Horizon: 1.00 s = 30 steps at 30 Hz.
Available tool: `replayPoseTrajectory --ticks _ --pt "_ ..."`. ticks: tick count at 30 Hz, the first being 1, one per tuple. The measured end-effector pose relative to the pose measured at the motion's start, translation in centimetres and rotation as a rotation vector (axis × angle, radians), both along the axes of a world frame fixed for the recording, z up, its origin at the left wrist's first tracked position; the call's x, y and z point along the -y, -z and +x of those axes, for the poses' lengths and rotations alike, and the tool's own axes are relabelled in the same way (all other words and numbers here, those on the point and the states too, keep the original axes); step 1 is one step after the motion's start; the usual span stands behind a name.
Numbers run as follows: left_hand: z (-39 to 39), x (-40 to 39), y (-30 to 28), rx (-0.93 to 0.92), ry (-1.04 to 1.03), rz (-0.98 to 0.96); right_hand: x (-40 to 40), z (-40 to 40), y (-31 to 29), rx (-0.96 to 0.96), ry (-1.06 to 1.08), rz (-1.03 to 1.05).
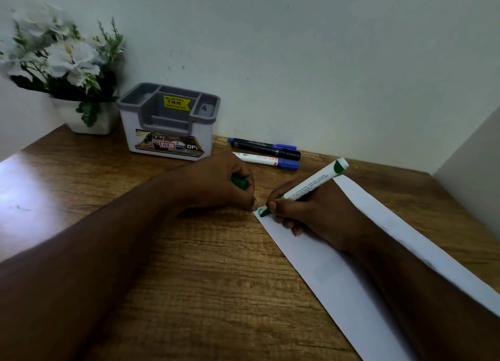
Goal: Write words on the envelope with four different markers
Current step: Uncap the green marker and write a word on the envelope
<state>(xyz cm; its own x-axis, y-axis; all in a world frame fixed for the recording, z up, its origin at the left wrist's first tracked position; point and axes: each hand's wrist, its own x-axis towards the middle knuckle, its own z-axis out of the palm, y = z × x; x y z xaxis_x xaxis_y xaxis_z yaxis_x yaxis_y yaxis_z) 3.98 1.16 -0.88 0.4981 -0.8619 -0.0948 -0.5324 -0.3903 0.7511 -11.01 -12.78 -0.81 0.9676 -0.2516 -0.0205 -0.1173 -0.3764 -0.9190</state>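
A long white envelope (338, 287) lies slantwise on the wooden desk (205, 293). My right hand (313, 214) rests on the envelope and grips a green marker (311, 184), its tip touching the envelope's near-left corner beside a small green stroke. My left hand (216, 182) is closed around the green cap (240, 182), with a fingertip pressing the envelope's corner. Three more markers lie by the wall: a dark one with a blue cap (259, 144), a black one (281, 152) and a white one with a blue cap (270, 161).
A grey and white desk organiser (169, 122) with a yellow price sticker stands at the back, left of the markers. A white pot of white flowers (65, 71) fills the back-left corner. Walls close the desk behind and on the right.
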Motion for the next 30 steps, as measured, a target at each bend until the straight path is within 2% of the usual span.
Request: replayPoseTrajectory --ticks 14,19,30 --pt "-0.25 0.05 -0.29 -0.004 -0.013 0.017 -0.09 -0.05 0.01 0.019 0.072 -0.042" --pt "-0.23 0.12 -0.22 -0.010 -0.017 0.012 0.00 -0.22 -0.07 0.030 0.158 -0.037" --pt "-0.34 0.07 -0.31 0.021 -0.014 0.012 -0.38 -0.05 -0.10 0.053 0.173 -0.102"
